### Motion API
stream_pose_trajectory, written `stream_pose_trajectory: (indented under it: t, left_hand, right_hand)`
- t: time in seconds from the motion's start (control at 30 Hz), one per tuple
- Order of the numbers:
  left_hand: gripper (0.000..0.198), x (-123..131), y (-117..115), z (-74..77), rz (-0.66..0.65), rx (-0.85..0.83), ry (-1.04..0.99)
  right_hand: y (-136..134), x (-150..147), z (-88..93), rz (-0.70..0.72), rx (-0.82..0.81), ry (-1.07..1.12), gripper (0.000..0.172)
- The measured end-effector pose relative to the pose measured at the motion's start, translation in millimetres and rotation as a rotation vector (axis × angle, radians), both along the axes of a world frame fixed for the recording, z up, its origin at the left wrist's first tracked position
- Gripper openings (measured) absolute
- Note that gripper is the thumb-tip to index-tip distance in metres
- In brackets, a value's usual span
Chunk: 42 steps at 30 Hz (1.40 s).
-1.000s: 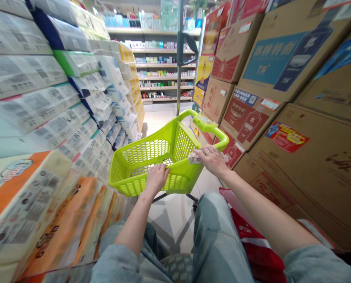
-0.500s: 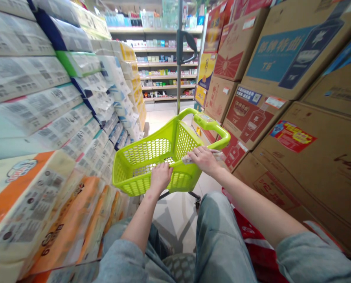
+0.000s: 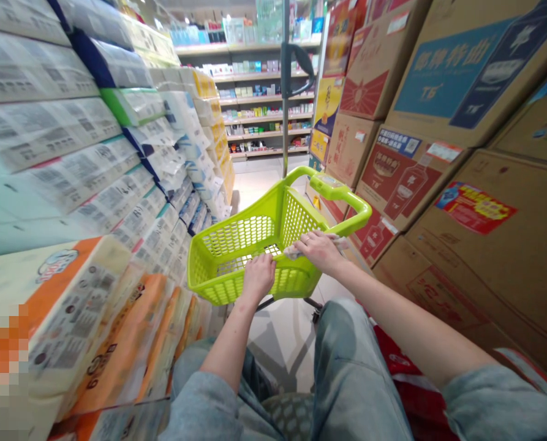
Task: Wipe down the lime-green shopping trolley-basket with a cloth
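Basket: the green basket (image 3: 294, 275) of the cart stands mid-view, straight ahead toward 12 o'clock, on its wheeled frame.
Cloth: bunched on the basket's near rim, at about 4 o'clock of the basket, under the right grip (image 3: 318, 250).
Right grip: fingers folded over the cloth, pressing it to the rim.
Left grip (image 3: 258, 275): curled over the near rim at 6 o'clock, apart from the right.
Progress: rubbing of the rim seems under way; which stretches are finished cannot be told. The handle (image 3: 362, 211), at 2 o'clock of the basket, is out of the cloth's reach for now and may be left to do.
Inside the basket: its own slotted floor and walls show; the strip behind the near rim is hidden.
Boxes (image 3: 443, 79): stacked from 1 to 4 o'clock, bottles printed on some; contents unseen.
Packs (image 3: 43, 122): wrapped in film, piled from 8 to 11 o'clock.
Shelves (image 3: 255, 104): at 12 o'clock, rows of small goods.
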<state>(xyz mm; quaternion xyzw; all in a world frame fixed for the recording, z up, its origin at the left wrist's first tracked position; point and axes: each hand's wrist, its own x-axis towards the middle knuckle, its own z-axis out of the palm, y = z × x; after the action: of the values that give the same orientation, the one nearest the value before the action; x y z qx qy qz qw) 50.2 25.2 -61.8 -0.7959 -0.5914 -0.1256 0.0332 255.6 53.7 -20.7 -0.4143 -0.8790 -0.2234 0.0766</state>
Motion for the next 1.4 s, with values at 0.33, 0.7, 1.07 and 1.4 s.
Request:
stream_pose_trajectory:
  t: [0.33,0.7,1.07,1.4]
  left_hand:
    - [0.022,15,2,-1.5,-0.006,-0.001,-0.01]
    - [0.017,39,-6,1.1,0.001,-0.042,0.009]
    - [0.019,41,-6,5.1,0.01,-0.093,0.071]
    - [0.025,41,-8,7.1,0.026,-0.067,0.122]
  right_hand:
    - [6,60,18.1,-0.044,0.115,0.011,0.026]
    - [22,83,19.6,0.051,0.112,-0.052,0.026]
    - [15,74,-1.6,-0.037,0.156,0.124,0.025]
    - [22,76,8.2,0.029,0.077,0.044,0.022]
